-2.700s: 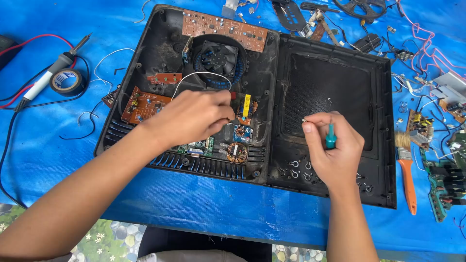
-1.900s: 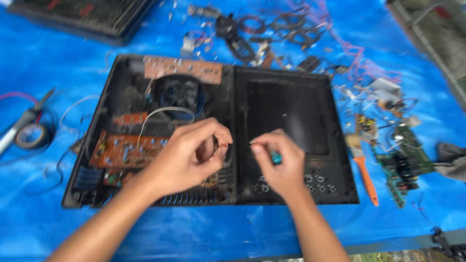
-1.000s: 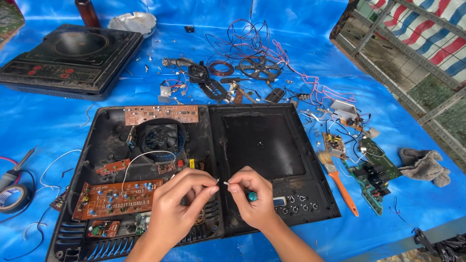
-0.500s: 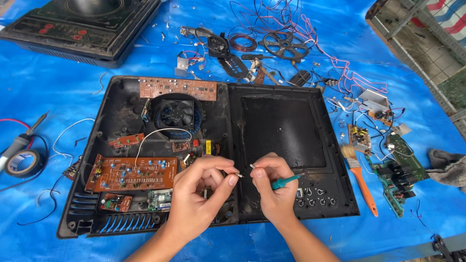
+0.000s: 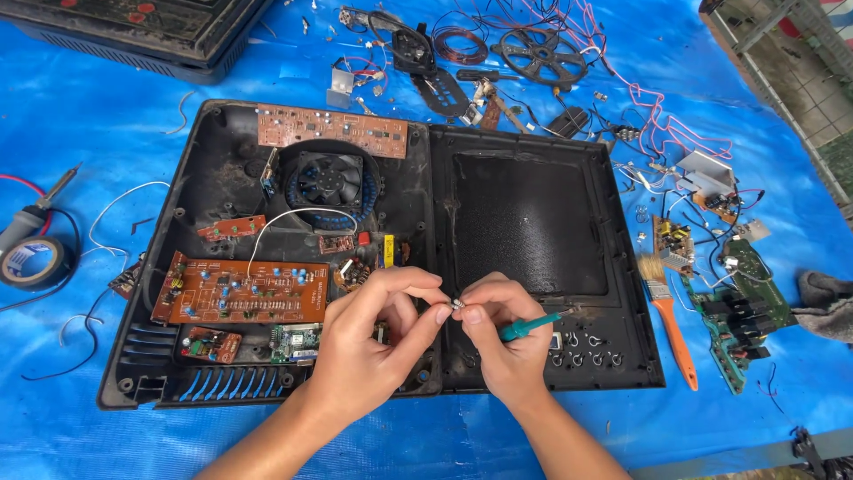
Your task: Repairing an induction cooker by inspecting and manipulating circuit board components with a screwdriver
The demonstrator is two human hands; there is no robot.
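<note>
Single head-worn view, looking steeply down, close over both hands, opened black casing (image 5: 533, 222) filling the middle

We see bright, even daylight, with only soft shadows under our hands (image 5: 444, 342); the blue tarp (image 5: 107, 116) shines faintly (mild sheen), and focus stays sharp throughout.

no packages, signs or screens before me, only a small yellow rectangular label (image 5: 388, 251) upright beside the fan (image 5: 330, 180)

Bare blue tarp (image 5: 107, 116) left; scattered parts (image 5: 711, 222) crowding right.
</note>
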